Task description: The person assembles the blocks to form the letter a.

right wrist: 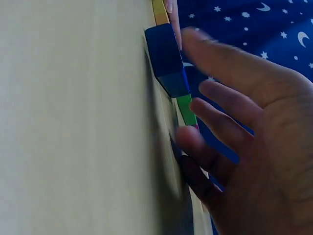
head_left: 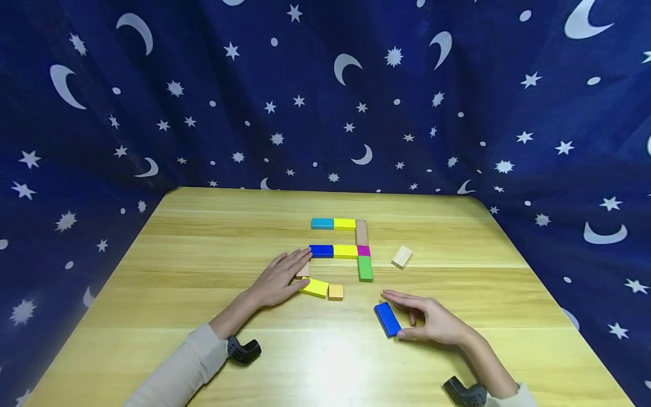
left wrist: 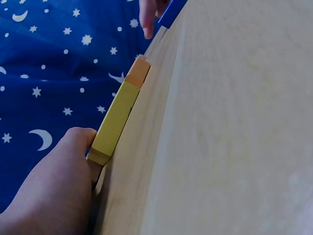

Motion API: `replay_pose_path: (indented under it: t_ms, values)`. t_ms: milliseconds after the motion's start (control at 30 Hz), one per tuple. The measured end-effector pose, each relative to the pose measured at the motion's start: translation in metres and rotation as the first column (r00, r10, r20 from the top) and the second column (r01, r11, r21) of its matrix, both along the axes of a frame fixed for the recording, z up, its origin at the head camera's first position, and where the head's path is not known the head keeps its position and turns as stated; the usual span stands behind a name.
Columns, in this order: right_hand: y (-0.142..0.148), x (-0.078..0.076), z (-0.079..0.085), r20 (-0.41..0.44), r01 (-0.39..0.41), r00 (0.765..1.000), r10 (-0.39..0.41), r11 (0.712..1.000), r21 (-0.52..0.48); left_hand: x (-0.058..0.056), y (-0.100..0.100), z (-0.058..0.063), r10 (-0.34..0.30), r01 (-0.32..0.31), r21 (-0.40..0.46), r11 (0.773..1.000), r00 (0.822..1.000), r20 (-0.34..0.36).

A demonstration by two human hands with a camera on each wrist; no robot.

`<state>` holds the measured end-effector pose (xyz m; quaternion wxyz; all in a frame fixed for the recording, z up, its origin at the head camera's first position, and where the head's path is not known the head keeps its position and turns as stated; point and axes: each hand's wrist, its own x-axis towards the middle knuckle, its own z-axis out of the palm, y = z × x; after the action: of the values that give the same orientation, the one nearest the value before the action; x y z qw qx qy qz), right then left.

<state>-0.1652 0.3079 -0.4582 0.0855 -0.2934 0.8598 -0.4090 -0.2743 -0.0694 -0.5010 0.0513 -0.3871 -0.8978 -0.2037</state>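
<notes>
My left hand [head_left: 278, 281] lies with fingers stretched out over a wooden block [head_left: 303, 272]. Its fingertips reach the left end of a dark blue block [head_left: 321, 251], while the thumb rests at the left end of a yellow block [head_left: 315, 288]. A small orange block [head_left: 335, 292] sits beside that yellow one's right end. Over at the right, a loose blue block [head_left: 387, 320] lies slanted next to my right hand [head_left: 432, 321]. The thumb is right at the block's near corner, and the other fingers are spread apart from it in the right wrist view.
Light blue [head_left: 322, 224], yellow [head_left: 344, 224] and wooden [head_left: 361, 232] blocks form the far corner of the layout. Another yellow block [head_left: 346, 252], a magenta one [head_left: 363, 251] and a green one [head_left: 365, 268] continue it. A separate wooden block [head_left: 402, 257] lies to the right.
</notes>
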Motion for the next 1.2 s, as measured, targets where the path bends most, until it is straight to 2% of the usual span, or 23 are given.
replay_pose_path:
  t_ms: [67,133,233,300,367,567,633,700,800,933,1000,1067,1200]
  values:
    - [0.0,0.002,-0.001,0.016,-0.016,1.0,0.015,0.999,0.034,0.0,0.0,0.0,0.0,0.0,0.001,1.0,1.0,0.001]
    - [-0.002,0.002,-0.003,-0.014,-0.003,1.0,0.004,0.997,0.074,0.0,0.0,-0.001,-0.003,0.003,0.003,1.0,1.0,-0.001]
    - [-0.008,0.002,-0.006,-0.105,0.064,0.993,-0.051,0.991,0.119,0.0,0.001,-0.001,-0.009,0.009,0.009,1.0,1.0,0.001]
    - [-0.015,0.002,-0.007,-0.175,0.133,0.979,-0.109,0.982,0.134,0.0,0.001,-0.002,-0.01,0.01,0.011,1.0,1.0,0.003]
    - [-0.024,0.002,-0.009,-0.25,0.208,0.954,-0.168,0.967,0.144,-0.001,0.001,-0.002,-0.011,0.011,0.014,1.0,1.0,0.005]
    - [-0.047,0.005,-0.015,-0.474,0.374,0.841,-0.261,0.914,0.16,-0.002,0.0,-0.002,-0.005,0.005,0.014,1.0,1.0,0.001]
    - [-0.052,0.006,-0.017,-0.5,0.4,0.821,-0.275,0.903,0.159,-0.002,0.0,-0.001,-0.002,0.002,0.012,1.0,1.0,0.0]
    - [-0.055,0.007,-0.017,-0.513,0.41,0.811,-0.282,0.899,0.155,-0.002,-0.001,-0.001,0.0,0.0,0.013,1.0,1.0,0.003]
    - [-0.055,0.008,-0.016,-0.508,0.383,0.818,-0.271,0.915,0.129,-0.002,-0.001,-0.001,0.003,-0.003,0.008,1.0,1.0,0.009]
    - [-0.048,0.009,-0.015,-0.485,0.28,0.847,-0.218,0.958,0.057,-0.001,-0.001,-0.001,0.005,-0.005,0.0,1.0,1.0,0.014]
    - [-0.045,0.009,-0.016,-0.488,0.235,0.853,-0.186,0.971,0.04,-0.002,-0.001,-0.001,0.004,-0.004,0.001,1.0,1.0,0.015]
    - [-0.042,0.008,-0.018,-0.488,0.206,0.859,-0.157,0.977,0.048,-0.002,-0.001,-0.001,0.0,0.0,0.005,1.0,1.0,0.013]
    - [-0.044,0.006,-0.02,-0.503,0.199,0.853,-0.139,0.978,0.068,-0.002,-0.001,-0.002,-0.003,0.003,0.01,1.0,1.0,0.011]
